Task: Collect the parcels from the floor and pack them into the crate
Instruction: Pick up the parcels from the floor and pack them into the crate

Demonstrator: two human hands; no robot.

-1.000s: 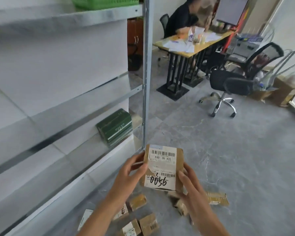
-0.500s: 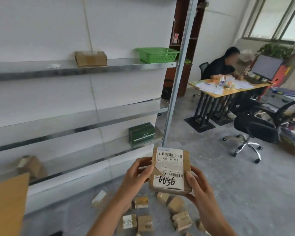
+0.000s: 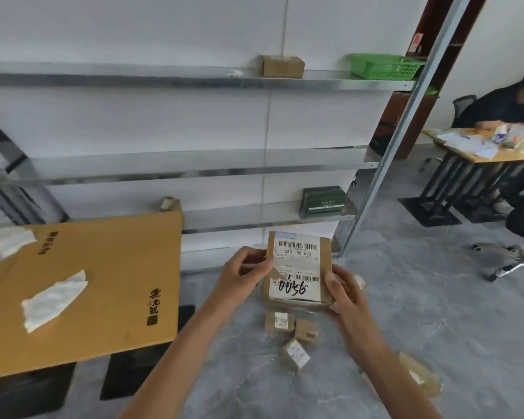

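Both hands hold one labelled parcel [image 3: 298, 272] up in front of the body, its label facing the camera. The left hand [image 3: 244, 275] pinches the left edge, with the thumb lying on the white label. The right hand [image 3: 347, 300] grips the right edge, thumb on the front and fingers curled behind. The label carries barcodes, the print 530-05 A32 and a handwritten 0056 (the smaller print is too fine to read).

Below the hands, on the grey floor [image 3: 421, 313], three small parcels [image 3: 280, 321] lie close together. Just right of the right forearm lies a flatter brown parcel [image 3: 421, 375], blurred.

To the left of the left hand, a big cardboard sheet [image 3: 118, 267] with black characters and scraps of white tape lies flat over dark shapes I cannot make out.

Beyond the hands runs a metal shelf rack [image 3: 194, 81]. A brown carton [image 3: 282, 65] and a green basket [image 3: 384, 67] sit on its top shelf. A dark green box [image 3: 324, 202] sits on the lower shelf just above the held parcel, with a small box [image 3: 170, 203] further left.

Far to the right of the right hand, a person in dark clothes [image 3: 502, 110] sits at a tabletop [image 3: 481, 157] strewn with papers. An office chair base [image 3: 511, 266] stands nearer.
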